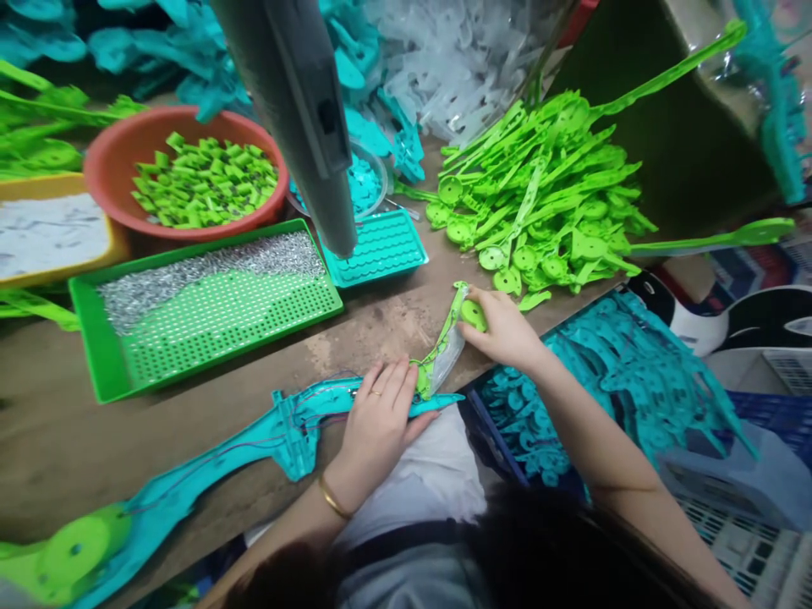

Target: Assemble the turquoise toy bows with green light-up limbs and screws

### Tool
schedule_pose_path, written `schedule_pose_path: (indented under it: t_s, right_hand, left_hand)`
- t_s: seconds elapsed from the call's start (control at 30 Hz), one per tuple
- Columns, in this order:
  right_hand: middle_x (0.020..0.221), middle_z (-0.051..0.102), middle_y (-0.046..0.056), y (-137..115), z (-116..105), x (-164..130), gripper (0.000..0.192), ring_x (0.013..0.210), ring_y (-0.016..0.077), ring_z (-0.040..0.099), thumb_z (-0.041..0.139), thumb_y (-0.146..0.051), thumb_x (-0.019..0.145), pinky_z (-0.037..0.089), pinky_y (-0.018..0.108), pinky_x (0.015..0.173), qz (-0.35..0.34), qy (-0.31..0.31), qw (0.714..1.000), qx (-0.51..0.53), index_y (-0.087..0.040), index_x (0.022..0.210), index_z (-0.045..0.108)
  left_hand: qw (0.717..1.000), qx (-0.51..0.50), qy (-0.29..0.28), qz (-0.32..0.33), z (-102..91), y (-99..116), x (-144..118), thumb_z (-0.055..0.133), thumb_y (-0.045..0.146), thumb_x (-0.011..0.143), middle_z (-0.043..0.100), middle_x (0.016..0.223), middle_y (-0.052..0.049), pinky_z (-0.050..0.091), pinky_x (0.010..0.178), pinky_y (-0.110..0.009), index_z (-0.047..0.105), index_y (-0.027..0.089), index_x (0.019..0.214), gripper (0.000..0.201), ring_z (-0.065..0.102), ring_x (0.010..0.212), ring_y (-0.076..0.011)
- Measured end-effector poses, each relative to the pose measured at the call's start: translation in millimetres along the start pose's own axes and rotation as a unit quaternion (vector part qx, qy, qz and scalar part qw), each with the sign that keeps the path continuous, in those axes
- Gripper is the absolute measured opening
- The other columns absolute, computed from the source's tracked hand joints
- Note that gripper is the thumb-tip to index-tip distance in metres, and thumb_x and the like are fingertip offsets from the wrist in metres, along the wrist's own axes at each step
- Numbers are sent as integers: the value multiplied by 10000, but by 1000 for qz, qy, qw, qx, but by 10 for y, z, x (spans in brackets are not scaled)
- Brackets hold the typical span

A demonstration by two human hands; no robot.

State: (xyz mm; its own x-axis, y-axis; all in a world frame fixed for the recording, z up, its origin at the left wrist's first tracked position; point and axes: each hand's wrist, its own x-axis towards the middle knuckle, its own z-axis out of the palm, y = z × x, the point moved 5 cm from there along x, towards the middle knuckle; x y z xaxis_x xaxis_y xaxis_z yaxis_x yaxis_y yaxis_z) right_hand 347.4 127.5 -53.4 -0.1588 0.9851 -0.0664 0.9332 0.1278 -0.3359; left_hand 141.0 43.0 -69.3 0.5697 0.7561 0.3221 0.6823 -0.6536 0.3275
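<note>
At the tabletop (355, 334) front edge, one green piece (444, 342) spans both hands: right hand (504, 330) grasps its round upper end, left hand (381, 414) lies flat, pinning its lower end onto one long teal part (254, 444). Beyond stand two green-and-teal trays (107, 372) and one red bowl (114, 161).

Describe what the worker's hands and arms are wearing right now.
Both forearms are bare, with no sleeves and no gloves. The left hand has a thin ring on one finger and a gold bangle at the wrist. The right hand shows no jewellery.
</note>
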Motion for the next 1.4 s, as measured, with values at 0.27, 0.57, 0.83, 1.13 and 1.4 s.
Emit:
schedule_pose_path:
  t_s: [0.27, 0.57, 0.83, 1.13, 1.4]
  right_hand:
    - [1155, 636, 154, -19, -74, 20, 464, 1093, 326, 555, 548, -416, 850, 439, 477, 930, -10, -13, 999, -30, -134, 1218, 543]
    - [1156, 615, 137, -310, -395, -217, 471, 1090, 279, 550, 421, -447, 939, 405, 464, 943, -107, 93, 990, -19, -190, 1321, 518]
    - [1175, 656, 146, -887, 156, -449, 483, 1059, 255, 572, 507, -428, 921, 421, 420, 923, -276, -19, 961, -2, -103, 1276, 545]
    - [1118, 676, 148, -1021, 201, -362, 457, 987, 258, 596, 550, -407, 899, 429, 417, 890, -281, -53, 958, -24, -85, 1221, 582]
    - [1096, 680, 146, -1020, 214, -352, 451, 972, 262, 599, 556, -420, 893, 434, 431, 895, -272, -50, 961, -26, -101, 1210, 584]
  left_hand:
    - [1000, -7, -14, -18, 23, -2, -3, 524, 485, 893, 598, 1291, -192, 392, 1057, -468, 470, 48, 1334, 623, 557, 1191, -292]
    - [999, -11, -5, -45, -109, -22, -16, 500, 509, 896, 577, 1303, -206, 342, 1105, -503, 390, 54, 1397, 685, 517, 1244, -313]
    - [999, 23, -3, -48, -162, -158, -151, 582, 516, 847, 590, 1264, -233, 324, 1098, -552, 521, 26, 1265, 647, 502, 1245, -352]
    - [998, 1, 0, -58, -118, -167, -164, 546, 505, 871, 615, 1233, -213, 318, 1100, -566, 492, 47, 1315, 640, 510, 1239, -340]
    - [998, 21, -15, -50, -132, -154, -150, 558, 520, 861, 613, 1232, -209, 310, 1112, -547, 506, 30, 1284, 650, 506, 1241, -338]
